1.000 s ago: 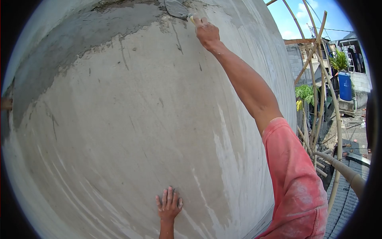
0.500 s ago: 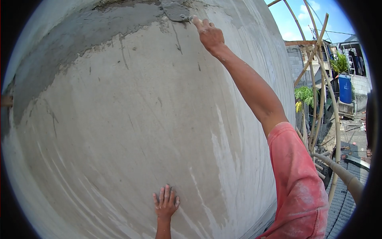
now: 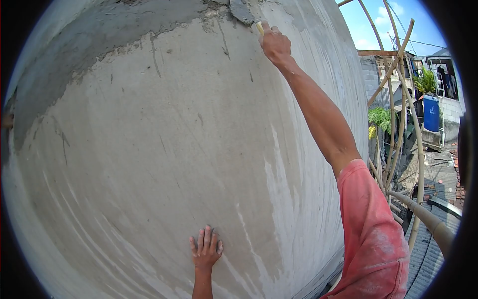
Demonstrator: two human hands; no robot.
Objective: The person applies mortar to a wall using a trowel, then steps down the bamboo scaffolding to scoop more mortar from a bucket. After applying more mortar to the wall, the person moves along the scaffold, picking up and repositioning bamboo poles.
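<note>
Reading clock off the view, 12 at top. Nearest: red sleeve (image 3: 371,224) is sitting at 4, right forearm (image 3: 318,114) slanting from it toward 11. Left hand (image 3: 206,247) is resting flat on the wall (image 3: 184,149) between 6 and 7, fingers spread and pointing to 12, holding nothing that I'm seeing.

Farther up, right hand (image 3: 276,44) is gripping the trowel (image 3: 243,12) by its pale handle, fingers curled around it. Key relation: blade is lying off the fist between 10 and 11, just beyond the fingers. Long axis is running from there back toward 4-5, roughly in line with the forearm. Right hand is clearly the nearer one; from the left, the trowel is sitting well apart, near 12. Blade is showing along the wall face, top end meeting the view's edge; can't tell whether it's pressing or just skimming.

Darker grey band (image 3: 74,55) on the wall is spreading from the blade's side toward 8-9, ragged lower edge showing.

Past the wall, bamboo pole (image 3: 433,222) is crossing between 4 and 5 from the right hand. Beyond that, blue drum (image 3: 431,113) is standing near 4.
</note>
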